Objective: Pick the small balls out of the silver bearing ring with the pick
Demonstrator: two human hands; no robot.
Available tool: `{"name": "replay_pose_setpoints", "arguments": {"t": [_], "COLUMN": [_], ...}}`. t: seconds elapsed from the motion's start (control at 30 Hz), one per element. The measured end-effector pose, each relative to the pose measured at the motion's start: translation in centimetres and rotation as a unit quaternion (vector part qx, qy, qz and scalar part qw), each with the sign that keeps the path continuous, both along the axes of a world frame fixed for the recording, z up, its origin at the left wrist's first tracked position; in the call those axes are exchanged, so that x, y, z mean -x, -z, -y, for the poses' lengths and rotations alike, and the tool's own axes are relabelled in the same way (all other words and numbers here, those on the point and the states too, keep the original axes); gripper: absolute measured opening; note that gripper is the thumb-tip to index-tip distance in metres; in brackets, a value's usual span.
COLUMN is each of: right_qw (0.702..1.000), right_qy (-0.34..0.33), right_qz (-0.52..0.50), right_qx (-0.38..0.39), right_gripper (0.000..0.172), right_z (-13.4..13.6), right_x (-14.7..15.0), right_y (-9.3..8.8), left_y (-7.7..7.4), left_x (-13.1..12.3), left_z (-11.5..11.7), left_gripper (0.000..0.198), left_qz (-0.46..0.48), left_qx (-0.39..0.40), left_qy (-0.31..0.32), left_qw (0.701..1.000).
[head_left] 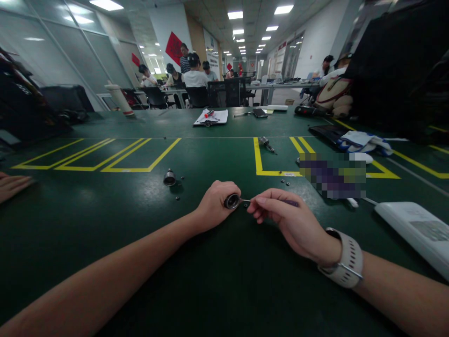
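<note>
Well, from where I stand, the person's left hand [219, 202] is wrapped snugly round a metal ring part [232, 201], while the right hand [282, 210] pinches a slim tool [292, 203] between thumb and fingers. They meet midway between the worktop's [245, 281] left and right edges, well short of the far edge. The ring's round mouth faces the person; its far end is lost in the fist. The tool lies roughly crosswise, purple handle to the right, thin shaft pointing left at the ring's rim; I can't tell whether its tip goes in. A small nut [246, 205] sits just below the shaft in view. Left of the fist stands a metal fitting [169, 178]; beyond the right hand, another metal part [266, 143] lies inside yellow tape [258, 161]. A white device [417, 229] takes up the right side, and a clipboard [210, 118] rests near the far edge.
</note>
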State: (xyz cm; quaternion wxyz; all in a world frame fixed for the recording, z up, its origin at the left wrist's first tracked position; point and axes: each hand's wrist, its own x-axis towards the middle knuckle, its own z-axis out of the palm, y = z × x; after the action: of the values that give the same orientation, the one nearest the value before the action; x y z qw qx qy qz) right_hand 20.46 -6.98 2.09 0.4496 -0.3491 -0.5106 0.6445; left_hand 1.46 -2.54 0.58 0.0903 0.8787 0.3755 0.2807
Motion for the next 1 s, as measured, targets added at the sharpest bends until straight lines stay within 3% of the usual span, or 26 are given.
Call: {"name": "replay_pose_setpoints", "arguments": {"t": [0.1, 0.23, 0.33, 0.47, 0.57, 0.8, 1.0], "right_qw": [0.995, 0.989, 0.996, 0.994, 0.987, 0.997, 0.991], "right_qy": [-0.015, -0.024, 0.007, 0.033, 0.026, -0.001, -0.022], "right_qz": [-0.075, -0.105, -0.071, 0.083, 0.132, -0.053, -0.099], "right_qx": [0.068, 0.103, 0.056, -0.069, -0.088, 0.05, 0.09], "right_gripper": [0.01, 0.011, 0.011, 0.012, 0.013, 0.011, 0.011], "right_z": [-0.4, -0.5, -0.2, 0.5, 0.7, -0.3, -0.7], "right_x": [-0.1, -0.1, 0.0, 0.2, 0.4, -0.1, -0.3], "right_y": [0.2, 0.3, 0.1, -0.4, -0.6, 0.0, 0.4], "left_y": [-0.2, -0.4, -0.4, -0.1, 0.0, -0.1, -0.1], "left_x": [-0.1, -0.2, -0.2, -0.1, -0.2, -0.1, -0.1], "left_z": [0.1, 0.1, -0.1, -0.2, -0.1, 0.0, -0.1], "left_gripper": [0.013, 0.013, 0.013, 0.011, 0.01, 0.012, 0.015], "left_qz": [0.013, 0.021, 0.017, 0.004, -0.006, 0.008, 0.03], "left_qx": [0.012, 0.026, 0.027, 0.022, 0.016, 0.017, 0.033], "left_qy": [-0.002, -0.007, -0.022, -0.042, -0.036, -0.018, -0.019], "left_qw": [1.0, 0.999, 0.999, 0.999, 0.999, 1.0, 0.999]}}
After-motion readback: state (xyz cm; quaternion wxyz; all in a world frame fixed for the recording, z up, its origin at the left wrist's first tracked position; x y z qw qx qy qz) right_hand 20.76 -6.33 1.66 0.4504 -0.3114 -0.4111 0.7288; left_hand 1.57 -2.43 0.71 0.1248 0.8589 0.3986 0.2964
